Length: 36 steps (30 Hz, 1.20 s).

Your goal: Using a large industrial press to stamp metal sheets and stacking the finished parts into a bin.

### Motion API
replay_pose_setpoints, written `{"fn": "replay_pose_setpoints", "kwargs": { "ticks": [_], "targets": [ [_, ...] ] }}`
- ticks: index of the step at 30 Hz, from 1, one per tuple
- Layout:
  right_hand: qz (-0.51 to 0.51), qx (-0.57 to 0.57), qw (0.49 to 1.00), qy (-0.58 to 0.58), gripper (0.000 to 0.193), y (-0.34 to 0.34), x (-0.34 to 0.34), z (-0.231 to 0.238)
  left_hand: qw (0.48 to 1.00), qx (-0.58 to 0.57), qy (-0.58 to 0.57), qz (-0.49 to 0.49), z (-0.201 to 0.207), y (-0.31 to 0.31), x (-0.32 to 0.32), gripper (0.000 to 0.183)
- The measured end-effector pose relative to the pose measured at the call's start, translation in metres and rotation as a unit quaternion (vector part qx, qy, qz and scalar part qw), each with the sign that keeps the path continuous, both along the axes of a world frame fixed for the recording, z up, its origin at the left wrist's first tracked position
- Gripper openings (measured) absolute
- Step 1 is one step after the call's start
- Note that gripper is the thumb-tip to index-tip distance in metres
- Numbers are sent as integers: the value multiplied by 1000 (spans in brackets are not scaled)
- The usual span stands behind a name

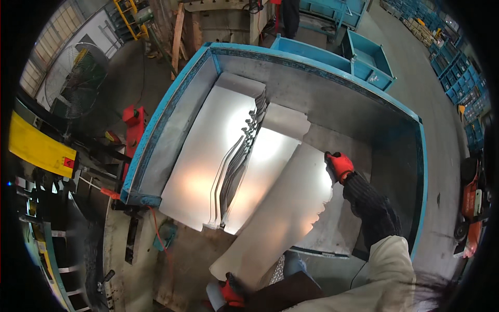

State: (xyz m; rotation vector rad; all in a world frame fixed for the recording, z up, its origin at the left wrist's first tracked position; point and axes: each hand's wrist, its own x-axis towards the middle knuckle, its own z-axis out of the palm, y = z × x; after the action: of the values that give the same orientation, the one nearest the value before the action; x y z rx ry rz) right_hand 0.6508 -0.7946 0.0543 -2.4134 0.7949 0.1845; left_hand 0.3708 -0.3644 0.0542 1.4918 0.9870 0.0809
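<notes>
A large sheet metal panel (pixel 280 208) with one jagged, notched edge hangs tilted across the near side of a blue-rimmed metal bin. At its far right corner my right hand (pixel 340 166), in a red and black glove, is closed round the edge. My left hand (pixel 230 291), gloved the same way, grips the near left end low in the picture; its fingers are partly hidden. Inside the bin lies a stack of similar metal panels (pixel 208 140) on the left, notched edges facing right. Beside it rests a second pile of panels (pixel 270 151), partly covered by the held one.
The bin's blue rim (pixel 322 70) surrounds the panels on the left, far and right sides. Beyond it stand blue metal crates (pixel 366 60). To the left are a caged fan (pixel 75 80), a yellow machine arm (pixel 39 145) and a red device (pixel 134 127). An orange cable (pixel 158 229) hangs near the bin's left corner.
</notes>
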Motion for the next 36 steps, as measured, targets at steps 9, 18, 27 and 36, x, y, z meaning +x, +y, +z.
{"fn": "replay_pose_setpoints", "kwargs": {
  "ticks": [9,18,27,36],
  "targets": [
    [55,-65,996,-35,43,7,140,-14,983,-161,-2,-85,-94,2,38,29],
    [173,-242,947,-124,75,82,163,-142,931,241,-43,-271,-167,-49,127,25],
    [146,-249,953,-96,75,67,171,-148,893,130,84,-423,-118,-63,156,26],
    [170,-14,968,-185,60,40,153,-144,669,513,51,-536,-164,-84,138,22]
  ]
}}
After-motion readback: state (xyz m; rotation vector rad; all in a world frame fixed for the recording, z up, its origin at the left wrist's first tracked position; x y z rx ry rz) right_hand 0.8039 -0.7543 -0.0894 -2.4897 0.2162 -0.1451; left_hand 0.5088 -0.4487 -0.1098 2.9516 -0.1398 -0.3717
